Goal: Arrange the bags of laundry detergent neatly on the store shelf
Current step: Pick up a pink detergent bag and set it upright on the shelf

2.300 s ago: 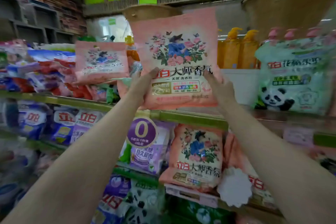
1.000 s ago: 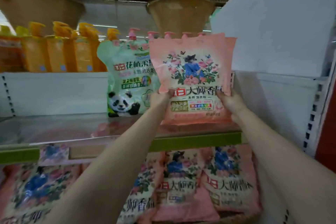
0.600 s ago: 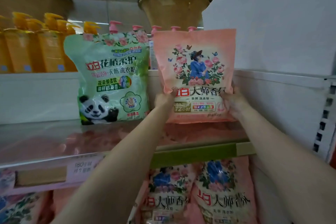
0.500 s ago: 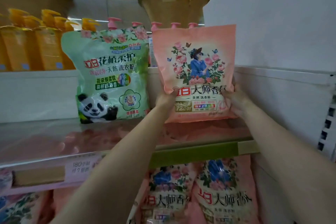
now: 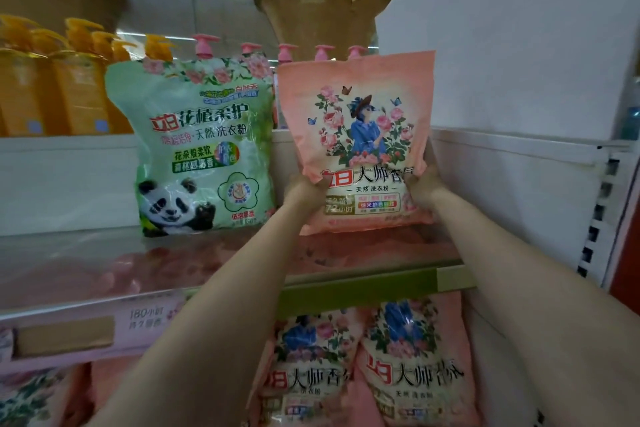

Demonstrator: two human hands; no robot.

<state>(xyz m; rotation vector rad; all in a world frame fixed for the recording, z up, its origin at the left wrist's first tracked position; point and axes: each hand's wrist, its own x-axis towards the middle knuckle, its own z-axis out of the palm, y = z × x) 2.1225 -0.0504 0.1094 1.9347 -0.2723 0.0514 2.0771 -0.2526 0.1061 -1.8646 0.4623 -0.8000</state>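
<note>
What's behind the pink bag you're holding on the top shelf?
Pink pump tops poke up above the pink bag, so bottles stand behind it on a higher white ledge. Their bodies are covered by the bag. Both hands, left and right, grip its sides.

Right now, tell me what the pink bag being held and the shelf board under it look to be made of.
Pink bag: probably soft plastic film with a fairly matte printed face; it dents and creases where the left hand and right hand grip it.
Shelf board: a smooth, glossy hard sheet, perhaps metal or glass; it mirrors the bag's pink.
</note>
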